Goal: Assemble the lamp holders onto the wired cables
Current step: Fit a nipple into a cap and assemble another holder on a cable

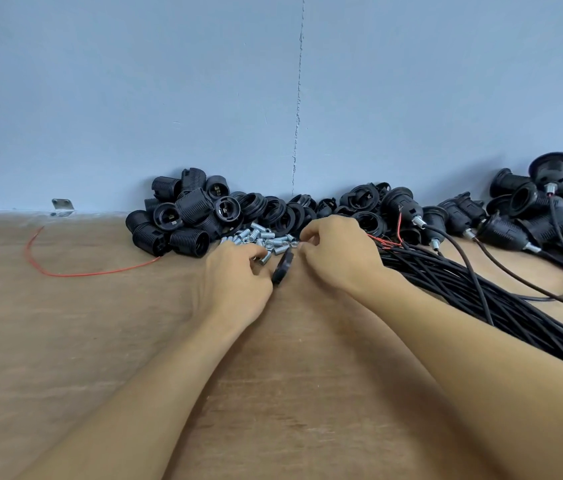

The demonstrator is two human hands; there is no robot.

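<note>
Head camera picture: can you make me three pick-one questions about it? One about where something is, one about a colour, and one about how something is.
1. Where does the loose red wire lie?
A. round a wrist
B. on the table, over at the left
C. on top of the black pile

2. What colour are the little metal tubes in the middle heap?
A. green
B. yellow
C. silver

3. How are the lamp holders at the far right?
A. already on cables
B. packed in a box
C. painted white

Answers:
1 B: it curves over bare wood, to the left of the left hand.
2 C: they shine silver.
3 A: cables run out of their ends.
</note>
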